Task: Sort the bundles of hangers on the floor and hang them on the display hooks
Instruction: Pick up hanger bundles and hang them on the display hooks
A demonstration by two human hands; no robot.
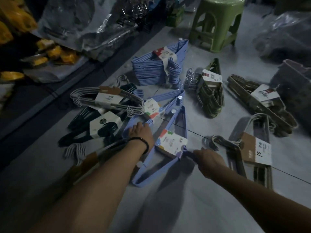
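My right grip (208, 159) is curling round the hook end of a lilac-blue hanger bundle (151, 167) with a paper label, lying on the floor (168, 207). My left grip (141, 133) is resting on a neighbouring blue bundle (168, 98), and I cannot tell whether it is grasping. Beyond, more blue bundles (148, 71) are sitting stacked.

Two hands (141, 133) (208, 159), one green stool (218, 22)
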